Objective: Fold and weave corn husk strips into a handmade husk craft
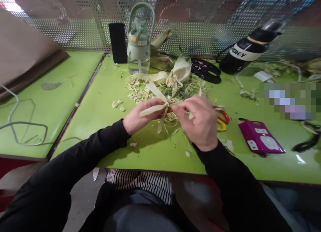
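Between my two hands is a small piece made of pale corn husk strips, with several blades fanning out from a knotted middle. My left hand is closed round it from the left, the fingertips partly hidden behind the strips. On the other side, my right hand pinches a thin strip running out of the knot; it is slightly blurred. Husk scraps lie in a heap just beyond my hands. Scissors with red and yellow handles lie beside my right hand, partly covered by it.
A pale green water bottle and a black phone stand at the perforated metal screen. A black bottle leans at the back right. A purple power socket lies on the green table. Brown paper rests at left.
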Available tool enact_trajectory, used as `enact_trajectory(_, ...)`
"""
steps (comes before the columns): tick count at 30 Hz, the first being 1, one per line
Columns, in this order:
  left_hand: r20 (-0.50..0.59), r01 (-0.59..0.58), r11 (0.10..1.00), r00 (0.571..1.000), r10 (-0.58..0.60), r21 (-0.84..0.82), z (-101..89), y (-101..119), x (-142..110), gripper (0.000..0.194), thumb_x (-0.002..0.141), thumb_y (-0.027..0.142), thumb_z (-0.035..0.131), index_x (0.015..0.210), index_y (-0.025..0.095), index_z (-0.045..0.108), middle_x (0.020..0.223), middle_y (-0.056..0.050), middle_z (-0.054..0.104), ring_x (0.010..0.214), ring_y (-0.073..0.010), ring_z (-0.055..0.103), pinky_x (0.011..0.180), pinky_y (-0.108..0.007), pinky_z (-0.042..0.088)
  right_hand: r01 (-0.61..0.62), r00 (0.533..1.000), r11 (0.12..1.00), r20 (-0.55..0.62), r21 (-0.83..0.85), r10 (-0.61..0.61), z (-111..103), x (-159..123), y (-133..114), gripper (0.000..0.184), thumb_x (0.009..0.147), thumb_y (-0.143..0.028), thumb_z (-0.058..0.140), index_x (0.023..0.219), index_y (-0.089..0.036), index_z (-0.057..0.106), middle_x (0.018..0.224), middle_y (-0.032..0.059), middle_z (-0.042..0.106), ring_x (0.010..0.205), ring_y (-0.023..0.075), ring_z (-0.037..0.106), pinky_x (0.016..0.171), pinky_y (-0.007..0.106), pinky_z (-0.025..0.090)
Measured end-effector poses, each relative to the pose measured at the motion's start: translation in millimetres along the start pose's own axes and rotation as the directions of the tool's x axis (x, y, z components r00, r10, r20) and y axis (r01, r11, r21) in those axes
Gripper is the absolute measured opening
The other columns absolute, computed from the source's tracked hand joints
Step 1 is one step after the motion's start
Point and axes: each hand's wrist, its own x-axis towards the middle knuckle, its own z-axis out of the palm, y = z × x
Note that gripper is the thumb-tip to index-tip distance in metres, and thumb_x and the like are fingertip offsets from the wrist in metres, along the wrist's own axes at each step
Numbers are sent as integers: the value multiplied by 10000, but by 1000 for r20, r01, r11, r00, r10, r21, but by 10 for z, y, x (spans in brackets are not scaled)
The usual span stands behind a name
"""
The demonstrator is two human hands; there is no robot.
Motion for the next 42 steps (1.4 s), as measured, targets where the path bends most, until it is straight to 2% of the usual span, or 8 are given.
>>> enact_trajectory(8,22,-146,959,989,145,242,-112,-189,88,260,854,392,743,889,141,688,849,-38,714,754,-114,658,741,-248,546,-148,972,984,199,101,126,81,-61,-185,200,909,-212,604,716,-213,550,751,40,632,722,189,567,669,336,434)
enact_trajectory(13,114,-371,619,903,414,692,-127,-206,37,133,962,253,594,939,150,675,823,-36,720,677,-97,634,636,-208,504,-222,958,933,242,284,154,12,-41,-220,202,902,-178,587,718,-209,510,712,-6,557,642,135,509,598,288,395)
enact_trajectory(17,222,-445,368,831,511,817,-106,-177,-16,110,972,181,548,948,155,652,730,-8,700,575,-75,600,561,-177,474,-181,963,944,243,275,114,-4,-53,-244,207,900,-160,582,719,-210,497,705,-13,529,645,132,500,600,285,384)
enact_trajectory(23,251,-451,253,790,559,856,-38,-159,-96,143,975,170,510,995,142,649,753,-27,716,581,-83,610,561,-184,483,-49,981,974,196,221,5,-30,-81,-308,228,883,-115,577,709,-218,472,688,-19,496,633,134,486,618,291,397)
enact_trajectory(29,206,-389,305,846,492,869,-51,-123,-97,246,985,228,473,987,129,698,864,-78,754,744,-135,681,691,-246,543,29,984,986,167,163,-57,14,-110,-303,223,880,-107,563,698,-217,495,684,2,508,653,156,486,611,307,393)
enact_trajectory(34,123,-165,710,986,110,685,-137,-53,34,222,949,263,552,868,120,702,796,-67,743,688,-125,663,727,-272,567,-134,973,954,219,267,76,13,-48,-143,240,965,-277,598,739,-207,562,713,-4,577,630,134,496,586,286,381)
enact_trajectory(37,200,-32,901,978,-61,433,-119,-5,57,142,897,186,586,937,110,698,908,-83,757,817,-147,713,811,-295,584,-320,944,909,176,267,281,-22,9,-45,355,1007,-448,534,753,-209,597,760,8,583,665,139,498,618,296,387)
enact_trajectory(42,163,56,958,981,-105,282,-30,7,9,134,888,247,661,880,114,646,851,-69,721,822,-156,720,773,-272,572,-470,869,788,365,398,334,13,25,-12,352,920,-507,660,741,-204,651,761,2,610,685,142,528,651,304,417)
